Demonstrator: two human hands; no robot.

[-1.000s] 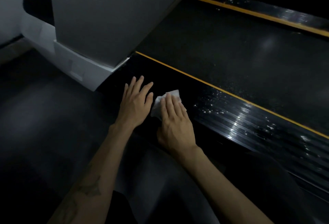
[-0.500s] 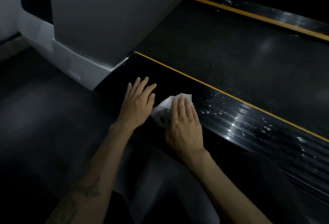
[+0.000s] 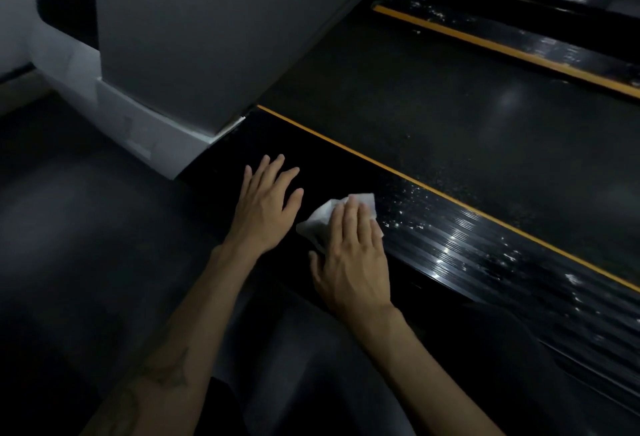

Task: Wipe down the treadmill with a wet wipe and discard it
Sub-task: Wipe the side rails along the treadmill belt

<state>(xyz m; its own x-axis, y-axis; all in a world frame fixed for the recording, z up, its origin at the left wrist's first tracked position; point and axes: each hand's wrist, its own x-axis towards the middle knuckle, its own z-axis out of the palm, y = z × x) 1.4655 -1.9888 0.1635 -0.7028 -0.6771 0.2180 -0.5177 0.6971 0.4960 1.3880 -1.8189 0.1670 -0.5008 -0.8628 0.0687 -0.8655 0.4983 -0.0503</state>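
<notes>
Right hand presses white wet wipe flat-fingered on treadmill side rail; left hand rests beside it, grip open.

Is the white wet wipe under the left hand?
No, the crumpled white wet wipe lies under the right hand's flat fingers on the ribbed black side rail, while the left hand rests bare beside it.

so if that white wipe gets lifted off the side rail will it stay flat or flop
Probably flops: the wet wipe already lies crumpled under the right hand. It looks thin, so likely light. It may cling a little to the glossy side rail.
</notes>
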